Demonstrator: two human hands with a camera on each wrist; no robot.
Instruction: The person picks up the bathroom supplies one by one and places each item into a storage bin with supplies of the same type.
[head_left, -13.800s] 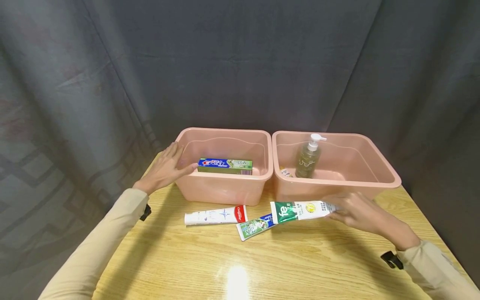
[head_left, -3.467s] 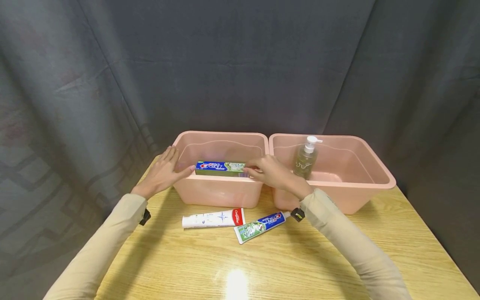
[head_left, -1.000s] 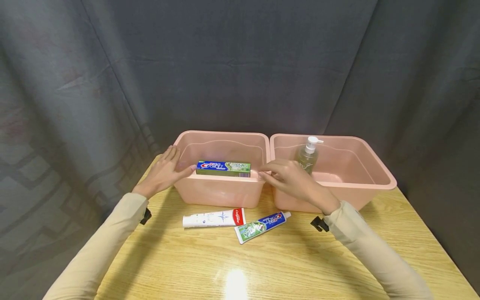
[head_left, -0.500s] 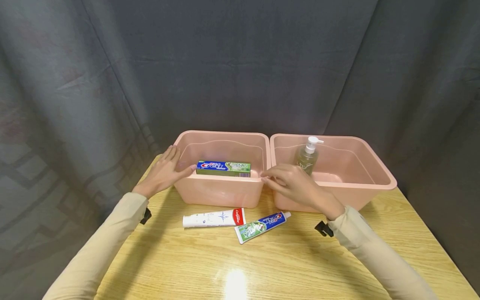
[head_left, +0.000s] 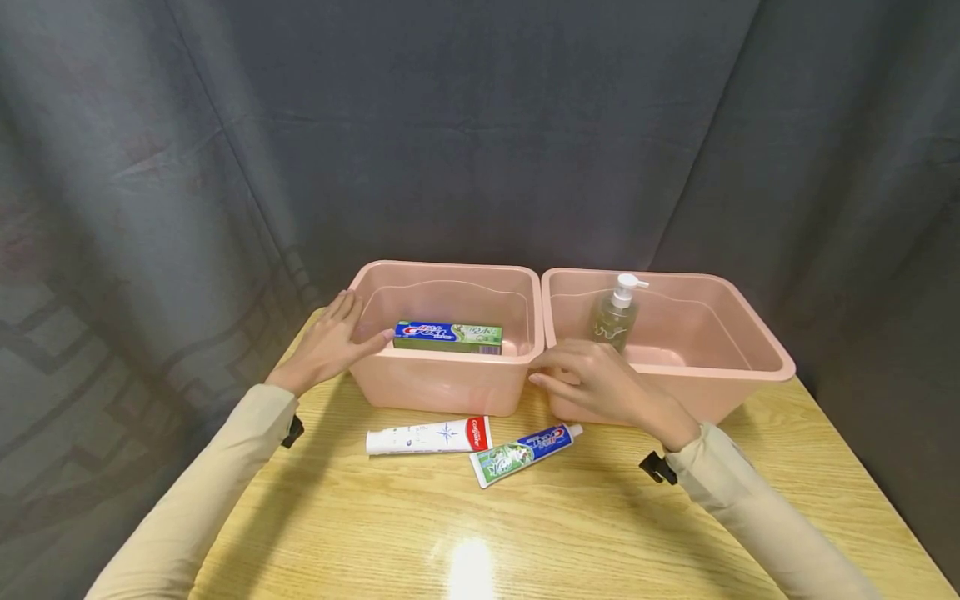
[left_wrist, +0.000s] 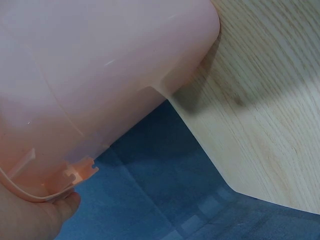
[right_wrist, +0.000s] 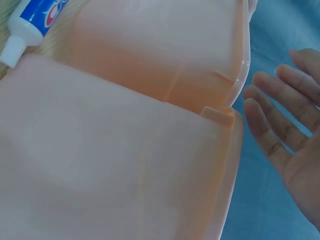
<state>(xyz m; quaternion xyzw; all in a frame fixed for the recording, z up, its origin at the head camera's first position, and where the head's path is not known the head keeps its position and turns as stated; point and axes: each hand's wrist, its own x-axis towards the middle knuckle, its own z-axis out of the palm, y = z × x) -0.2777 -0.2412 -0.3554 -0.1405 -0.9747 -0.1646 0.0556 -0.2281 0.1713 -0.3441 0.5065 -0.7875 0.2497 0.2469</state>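
In the head view my left hand rests on the left corner of the left pink bin, fingers straight along the rim and thumb pointing over the front edge. My right hand hovers with relaxed fingers at the front, where the two bins meet, and holds nothing. The right wrist view shows its fingers spread beside the rims. A Crest toothpaste box lies in the left bin. In front, on the table, are a white and red Colgate toothpaste tube and a green and blue Crest toothpaste tube.
Behind my right hand is the right pink bin, with a pump bottle standing inside it. Both bins stand side by side on the wooden table, before a grey curtain.
The green and white toothpaste tube my right hand held is out of sight. My right hand went to the left bin, then withdrew toward me and rightward. My left hand has stayed put.
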